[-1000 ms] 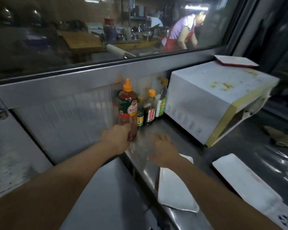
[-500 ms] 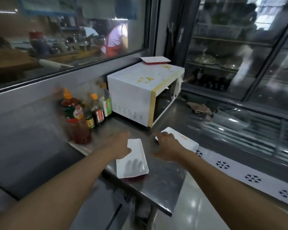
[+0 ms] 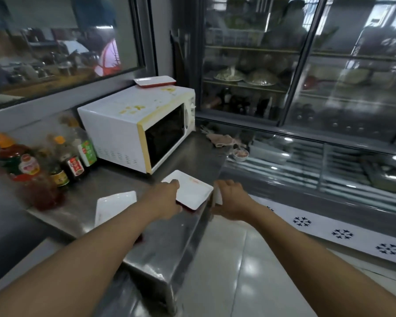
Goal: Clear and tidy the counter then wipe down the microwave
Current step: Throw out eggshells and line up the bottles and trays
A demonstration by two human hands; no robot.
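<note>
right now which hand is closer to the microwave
Left. The left hand grips the near-left edge of the white tray lying just in front of the microwave. The right hand is at the counter's outer edge, farther right.

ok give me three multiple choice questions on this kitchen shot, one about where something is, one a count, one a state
1. Where is the red-edged tray?
A. on top of the microwave
B. on the floor
C. inside the microwave

2. How many white trays lie on the steel counter?
A. none
B. two
C. five

3. What is the left hand doing?
A. hanging idle
B. gripping a bottle
C. gripping the tray at the counter's edge

Answers: 1 A, it rests on the stained top. 2 B, one by each side of the left forearm. 3 C, fingers curl on its near rim.
</note>
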